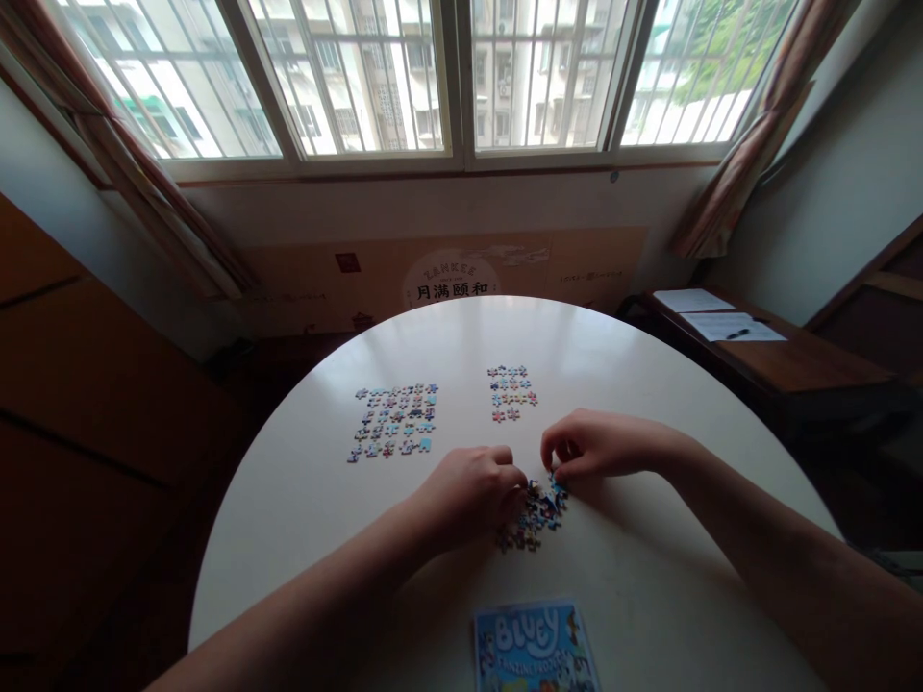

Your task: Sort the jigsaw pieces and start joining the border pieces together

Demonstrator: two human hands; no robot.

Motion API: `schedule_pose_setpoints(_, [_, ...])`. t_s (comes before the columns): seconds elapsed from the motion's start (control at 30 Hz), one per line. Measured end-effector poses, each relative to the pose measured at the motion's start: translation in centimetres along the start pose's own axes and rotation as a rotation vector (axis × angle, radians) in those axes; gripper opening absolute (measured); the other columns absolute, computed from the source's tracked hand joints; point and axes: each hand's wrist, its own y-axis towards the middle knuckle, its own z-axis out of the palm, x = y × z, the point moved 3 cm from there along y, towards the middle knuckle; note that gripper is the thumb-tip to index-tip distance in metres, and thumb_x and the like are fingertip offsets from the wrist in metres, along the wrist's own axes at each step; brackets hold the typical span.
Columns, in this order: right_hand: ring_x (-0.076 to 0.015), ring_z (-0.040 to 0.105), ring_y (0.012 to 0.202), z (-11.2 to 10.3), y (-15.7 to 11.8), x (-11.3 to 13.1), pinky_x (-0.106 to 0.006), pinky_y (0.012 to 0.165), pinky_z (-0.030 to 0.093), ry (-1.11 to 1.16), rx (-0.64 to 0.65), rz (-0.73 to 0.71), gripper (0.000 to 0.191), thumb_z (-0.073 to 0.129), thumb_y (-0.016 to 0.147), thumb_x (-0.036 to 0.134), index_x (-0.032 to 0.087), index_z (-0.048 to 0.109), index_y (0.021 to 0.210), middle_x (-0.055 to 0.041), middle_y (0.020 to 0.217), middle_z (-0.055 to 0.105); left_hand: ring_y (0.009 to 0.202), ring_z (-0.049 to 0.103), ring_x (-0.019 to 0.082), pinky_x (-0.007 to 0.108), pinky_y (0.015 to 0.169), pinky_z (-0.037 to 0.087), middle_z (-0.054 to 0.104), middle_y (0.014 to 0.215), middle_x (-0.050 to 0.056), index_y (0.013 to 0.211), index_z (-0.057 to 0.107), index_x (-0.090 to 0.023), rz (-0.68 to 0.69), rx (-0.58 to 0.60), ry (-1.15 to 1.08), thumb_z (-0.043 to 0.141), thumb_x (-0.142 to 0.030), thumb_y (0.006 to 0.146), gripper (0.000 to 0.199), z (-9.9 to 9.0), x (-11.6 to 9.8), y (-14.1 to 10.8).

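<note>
A heap of loose jigsaw puzzle pieces (537,514) lies on the white round table (288,538). At the heap's upper left, my left hand (483,485) is closed, its fingers curled down; its fingertips are hidden, so what it holds cannot be made out. My right hand (587,444) is at the heap's upper right edge, thumb and finger pinched on a small puzzle piece (553,474). Farther off, puzzle pieces stand in rows: a larger group (395,421) to the left and a smaller group (511,392) straight ahead.
A blue picture sheet or box lid lettered "BLUEY" (532,646) lies at the table's near side. Beyond the table are a printed cardboard panel (454,274) and barred windows. At the right, a low wooden table (814,356) bears papers (732,327) and a pen.
</note>
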Motion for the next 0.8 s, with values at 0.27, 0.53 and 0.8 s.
schedule_pose_setpoints(0.27, [-0.0136,0.059,0.067,0.2,0.4,-0.4,-0.024,0.061,0.043,0.016,-0.020,-0.008,0.014,0.066,0.082,0.022,0.020,0.075,0.092,-0.0004,0.074,0.068,0.067,0.059,0.015,0.027,0.057,0.043,0.065,0.080,0.004,0.079,0.070,-0.018,-0.138,-0.185,0.139,0.051,-0.022,0.093,0.024,-0.7,0.5,-0.1])
schedule_pose_setpoints(0.53, [-0.0149,0.060,0.068,0.3,1.0,-1.4,-0.026,0.060,0.040,-0.083,-0.237,0.086,0.011,0.070,0.082,0.031,0.022,0.074,0.087,-0.0018,0.078,0.071,0.067,0.059,0.018,0.029,0.056,0.043,0.063,0.076,0.005,0.072,0.064,-0.016,-0.273,-0.143,0.350,0.053,-0.018,0.091,0.022,-1.6,0.9,-0.3])
schedule_pose_setpoints(0.8, [-0.0153,0.060,0.071,0.1,1.6,-1.9,-0.029,0.066,0.042,-0.099,-0.475,0.122,0.015,0.063,0.086,0.026,0.021,0.074,0.096,-0.0044,0.084,0.072,0.072,0.062,0.020,0.029,0.056,0.043,0.064,0.079,0.006,0.075,0.065,-0.016,-0.274,-0.066,0.335,0.055,-0.021,0.091,0.019,-1.2,0.6,-0.2])
